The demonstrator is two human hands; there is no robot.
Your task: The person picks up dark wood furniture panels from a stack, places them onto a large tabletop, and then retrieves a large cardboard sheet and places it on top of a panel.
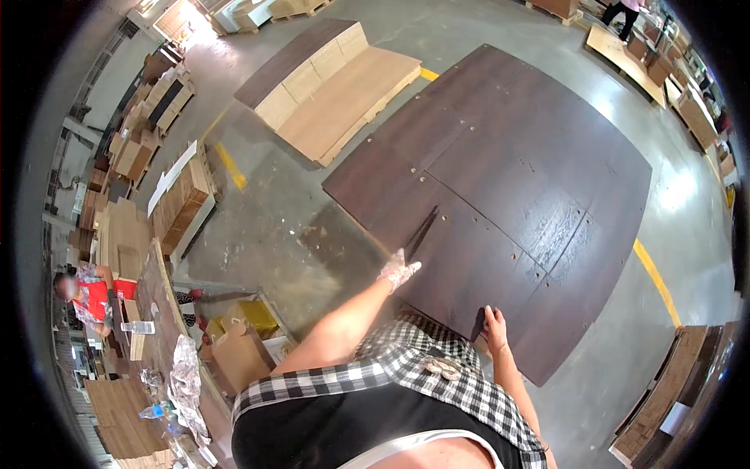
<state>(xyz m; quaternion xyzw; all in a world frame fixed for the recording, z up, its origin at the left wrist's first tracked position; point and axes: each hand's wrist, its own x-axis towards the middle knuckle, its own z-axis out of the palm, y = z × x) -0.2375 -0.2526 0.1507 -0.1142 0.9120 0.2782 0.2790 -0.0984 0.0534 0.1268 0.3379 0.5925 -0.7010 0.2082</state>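
The dark panels lie just ahead of both hands: at their near left edge the gloved left hand is spread, apparently empty, while at their near edge the right hand has fingers curled, around what I cannot tell. Well left of the panels, a clear bottle has markings too small to read.

Checked black-white garment, black top; left grip pale-gloved.
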